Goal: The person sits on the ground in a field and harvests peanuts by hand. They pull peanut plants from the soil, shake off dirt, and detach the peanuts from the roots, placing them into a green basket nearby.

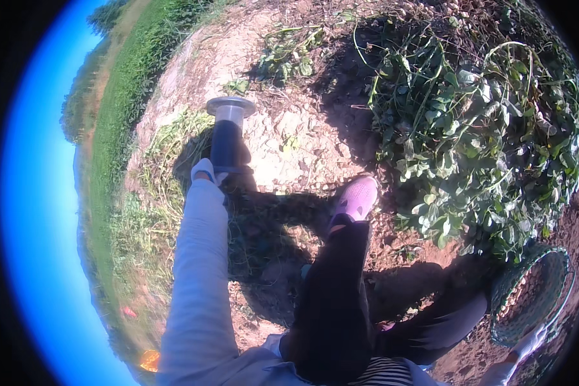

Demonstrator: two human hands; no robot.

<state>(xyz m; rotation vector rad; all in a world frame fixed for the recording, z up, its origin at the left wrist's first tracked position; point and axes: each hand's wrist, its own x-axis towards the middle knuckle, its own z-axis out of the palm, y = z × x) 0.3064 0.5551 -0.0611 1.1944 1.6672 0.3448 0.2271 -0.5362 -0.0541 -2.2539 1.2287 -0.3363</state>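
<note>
My left hand (pixel 205 171), in a white glove, reaches out at the left on a pale-sleeved arm. It grips the near flange of a spool-shaped object (pixel 227 140), dark along its body with a clearer section and a round grey flange at the far end. At the lower right, my right hand (pixel 530 341), also gloved in white, is at the rim of a green woven basket (pixel 565 284); its fingers are partly hidden. Light-brown pods, apparently peanuts (pixel 516 296), lie in the basket, which is tilted in this view.
A large heap of uprooted leafy plants (pixel 463 135) fills the right side. A smaller plant bunch (pixel 289 53) lies on the dry soil ahead. My pink shoe (pixel 359 198) stands between the object and the heap. Green crop rows (pixel 120 111) run along the left, and an orange item (pixel 150 360) lies lower left.
</note>
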